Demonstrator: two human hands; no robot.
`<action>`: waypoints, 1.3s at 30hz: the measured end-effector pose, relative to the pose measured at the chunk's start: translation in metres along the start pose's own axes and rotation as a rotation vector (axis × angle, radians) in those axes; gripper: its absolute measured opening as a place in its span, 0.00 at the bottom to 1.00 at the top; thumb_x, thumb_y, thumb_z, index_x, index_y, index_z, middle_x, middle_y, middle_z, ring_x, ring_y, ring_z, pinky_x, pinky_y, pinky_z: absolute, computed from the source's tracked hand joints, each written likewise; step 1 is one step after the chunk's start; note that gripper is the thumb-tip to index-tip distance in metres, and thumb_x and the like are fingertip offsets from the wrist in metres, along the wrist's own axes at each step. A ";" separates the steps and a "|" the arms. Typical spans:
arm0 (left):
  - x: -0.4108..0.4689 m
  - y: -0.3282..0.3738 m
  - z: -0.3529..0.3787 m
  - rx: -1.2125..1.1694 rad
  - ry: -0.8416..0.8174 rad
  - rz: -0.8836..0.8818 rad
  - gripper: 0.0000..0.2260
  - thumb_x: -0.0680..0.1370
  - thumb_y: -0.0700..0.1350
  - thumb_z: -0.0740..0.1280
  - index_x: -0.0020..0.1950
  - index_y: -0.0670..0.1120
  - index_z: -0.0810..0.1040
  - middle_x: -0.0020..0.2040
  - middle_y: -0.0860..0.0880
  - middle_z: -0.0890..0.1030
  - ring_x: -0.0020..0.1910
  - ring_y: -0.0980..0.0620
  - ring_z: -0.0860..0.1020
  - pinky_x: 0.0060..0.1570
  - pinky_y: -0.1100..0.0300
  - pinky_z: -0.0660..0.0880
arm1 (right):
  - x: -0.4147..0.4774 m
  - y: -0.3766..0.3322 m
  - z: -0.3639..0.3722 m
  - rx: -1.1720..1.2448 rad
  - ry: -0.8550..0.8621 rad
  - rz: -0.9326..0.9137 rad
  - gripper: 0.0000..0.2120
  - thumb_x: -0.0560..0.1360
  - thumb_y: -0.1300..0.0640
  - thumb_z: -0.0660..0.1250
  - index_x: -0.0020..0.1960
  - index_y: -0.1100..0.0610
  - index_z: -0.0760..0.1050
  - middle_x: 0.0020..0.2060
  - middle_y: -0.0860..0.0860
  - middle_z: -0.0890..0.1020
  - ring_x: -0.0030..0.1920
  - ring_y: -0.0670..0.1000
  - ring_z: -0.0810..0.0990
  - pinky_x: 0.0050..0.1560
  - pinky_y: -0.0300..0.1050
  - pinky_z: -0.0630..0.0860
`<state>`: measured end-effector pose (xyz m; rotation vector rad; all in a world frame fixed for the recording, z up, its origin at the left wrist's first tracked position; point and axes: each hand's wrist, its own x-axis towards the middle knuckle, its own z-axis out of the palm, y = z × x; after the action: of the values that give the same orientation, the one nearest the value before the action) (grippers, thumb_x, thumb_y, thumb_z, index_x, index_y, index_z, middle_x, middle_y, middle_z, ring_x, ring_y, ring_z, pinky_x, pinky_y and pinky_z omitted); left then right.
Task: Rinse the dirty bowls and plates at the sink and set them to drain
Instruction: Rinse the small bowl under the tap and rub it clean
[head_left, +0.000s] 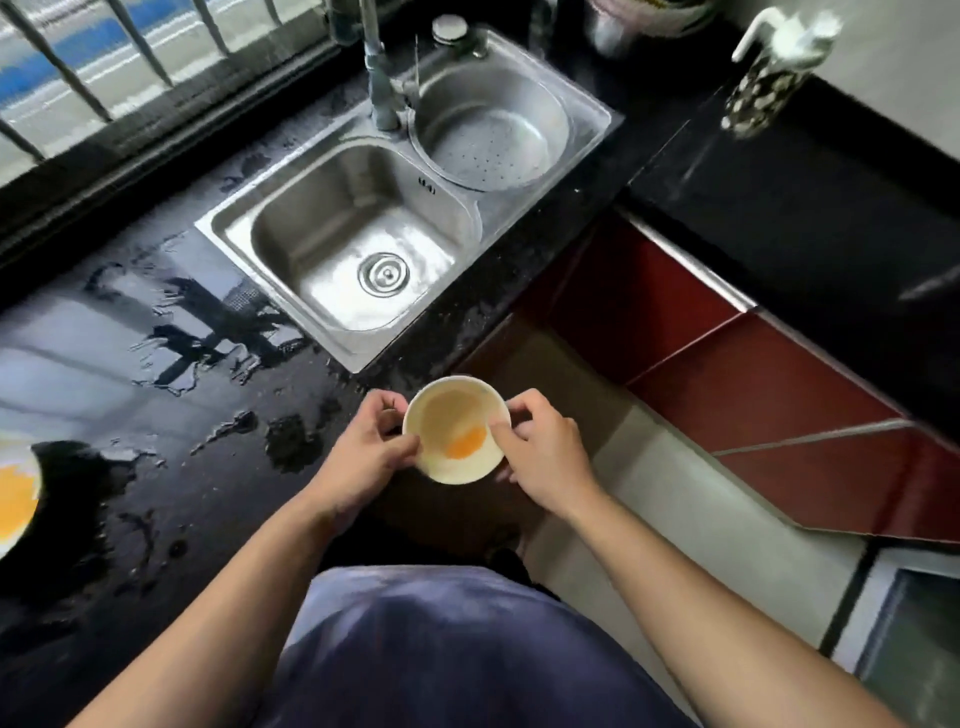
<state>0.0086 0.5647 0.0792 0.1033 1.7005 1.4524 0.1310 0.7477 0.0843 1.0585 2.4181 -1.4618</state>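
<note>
I hold a small white bowl (456, 429) with orange-yellow residue inside, just in front of the counter edge, below the sink. My left hand (366, 447) grips its left rim and my right hand (540, 449) grips its right rim, thumb inside the bowl. The steel sink's main basin (311, 234) with its round drain lies beyond the bowl. A perforated steel strainer basket (488, 135) sits in the smaller right basin. The tap (379, 78) stands behind, between the two basins. Another white dish with yellow residue (15, 488) shows at the far left edge.
The black counter (182, 415) left of the sink is wet with puddles. A patterned soap dispenser (763, 83) stands on the right counter. Red cabinet fronts (727, 374) run below on the right. A barred window (104, 67) lies behind.
</note>
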 end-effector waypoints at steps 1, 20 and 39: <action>0.008 0.006 0.015 0.009 0.005 0.006 0.14 0.72 0.33 0.67 0.54 0.46 0.71 0.48 0.48 0.82 0.44 0.52 0.78 0.44 0.57 0.77 | 0.008 0.004 -0.015 0.009 0.001 0.000 0.06 0.80 0.45 0.63 0.48 0.46 0.70 0.30 0.47 0.86 0.42 0.55 0.85 0.47 0.60 0.82; 0.235 0.109 0.123 -0.078 0.022 -0.126 0.15 0.72 0.62 0.67 0.54 0.61 0.86 0.51 0.50 0.89 0.48 0.52 0.87 0.43 0.60 0.82 | 0.224 -0.007 -0.186 0.025 0.005 0.007 0.14 0.75 0.36 0.66 0.47 0.47 0.79 0.26 0.53 0.81 0.29 0.53 0.83 0.41 0.60 0.83; 0.329 0.151 0.057 -0.601 0.935 -0.110 0.20 0.70 0.64 0.66 0.54 0.52 0.84 0.55 0.46 0.85 0.52 0.48 0.84 0.52 0.45 0.84 | 0.598 -0.228 -0.114 0.044 -0.480 0.093 0.16 0.80 0.46 0.62 0.59 0.57 0.73 0.56 0.59 0.81 0.49 0.58 0.86 0.35 0.55 0.86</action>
<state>-0.2262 0.8418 0.0287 -1.1291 1.7898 2.0159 -0.4304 1.0746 0.0487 0.7105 1.9845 -1.5318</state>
